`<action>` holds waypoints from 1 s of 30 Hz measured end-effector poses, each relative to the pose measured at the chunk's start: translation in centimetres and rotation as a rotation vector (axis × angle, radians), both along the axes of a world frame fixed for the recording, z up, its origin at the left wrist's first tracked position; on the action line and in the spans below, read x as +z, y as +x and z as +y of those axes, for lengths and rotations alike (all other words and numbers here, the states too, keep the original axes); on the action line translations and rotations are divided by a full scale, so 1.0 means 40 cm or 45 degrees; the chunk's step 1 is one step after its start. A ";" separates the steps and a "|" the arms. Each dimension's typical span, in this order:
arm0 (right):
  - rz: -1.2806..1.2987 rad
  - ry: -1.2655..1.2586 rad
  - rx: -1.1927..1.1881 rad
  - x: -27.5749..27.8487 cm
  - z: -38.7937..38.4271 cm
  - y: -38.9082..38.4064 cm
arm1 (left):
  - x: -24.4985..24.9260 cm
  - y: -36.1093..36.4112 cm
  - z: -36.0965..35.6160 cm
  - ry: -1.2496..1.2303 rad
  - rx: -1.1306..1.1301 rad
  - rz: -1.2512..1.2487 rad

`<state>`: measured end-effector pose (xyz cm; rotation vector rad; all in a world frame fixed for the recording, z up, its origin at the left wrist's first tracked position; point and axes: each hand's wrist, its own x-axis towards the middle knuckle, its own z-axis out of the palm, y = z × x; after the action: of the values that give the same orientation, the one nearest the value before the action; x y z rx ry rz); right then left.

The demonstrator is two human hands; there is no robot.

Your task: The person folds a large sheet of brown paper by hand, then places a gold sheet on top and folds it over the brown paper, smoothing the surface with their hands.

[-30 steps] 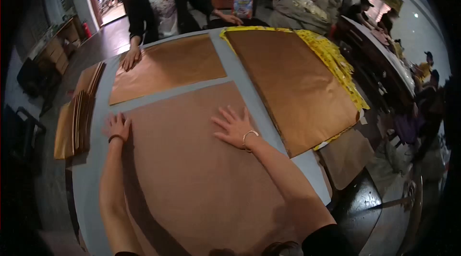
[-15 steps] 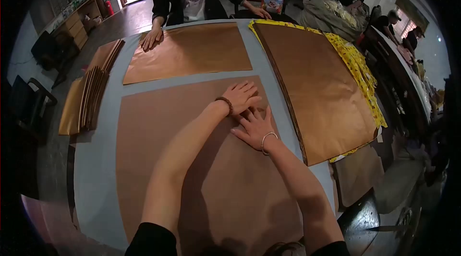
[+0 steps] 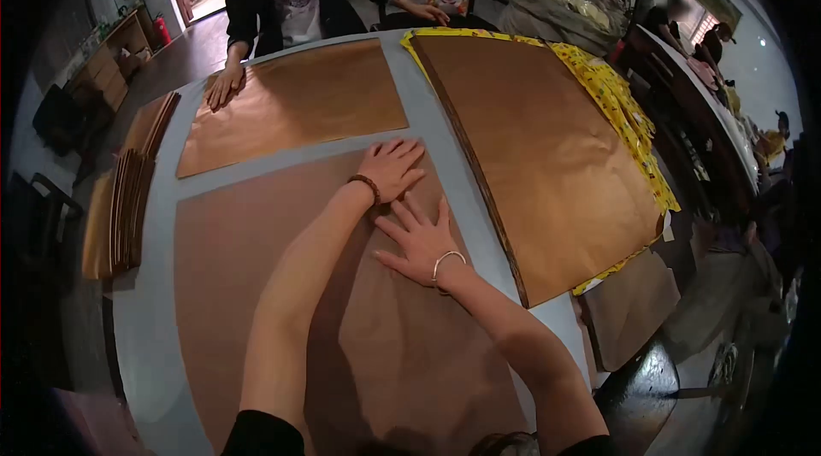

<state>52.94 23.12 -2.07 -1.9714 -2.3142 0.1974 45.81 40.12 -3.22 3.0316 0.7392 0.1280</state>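
A large sheet of brown paper [image 3: 256,285] lies in front of me on the pale table covering. My left hand [image 3: 393,170], with a brown beaded bracelet at the wrist, is laid flat near the sheet's far right corner. Just nearer to me, my right hand [image 3: 421,242] rests on the same sheet with its fingers spread; a silver bangle circles that wrist. Neither hand grips anything. Soft creases run through the paper below my right hand. Beyond this sheet lies a smaller brown paper sheet [image 3: 308,97], under the flat hand [image 3: 226,87] of a person across the table.
On the right is a stack of large brown paper sheets [image 3: 547,157] over yellow printed wrapping [image 3: 611,97]. Folded brown paper pieces [image 3: 128,200] are piled at the left edge. A filled sack [image 3: 556,16] stands behind the table. Other people are farther back on the right.
My right hand has slid slightly toward me, away from my left hand, and its fingers are spread wider. The camera view has turned a little, shifting the scene leftward.
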 end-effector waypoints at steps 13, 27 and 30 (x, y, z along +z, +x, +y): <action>0.323 0.102 0.023 -0.038 -0.043 0.042 | -0.009 0.005 -0.016 0.183 0.057 -0.001; 0.044 0.140 0.115 -0.006 -0.344 -0.011 | -0.003 0.017 -0.022 -0.017 0.130 -0.131; 0.033 0.204 0.211 0.006 -0.300 -0.032 | -0.018 0.018 -0.013 -0.015 0.113 -0.136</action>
<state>51.65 11.14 -1.84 -1.6957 -2.3945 0.0466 46.51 39.58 -3.94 2.9541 0.8620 0.2837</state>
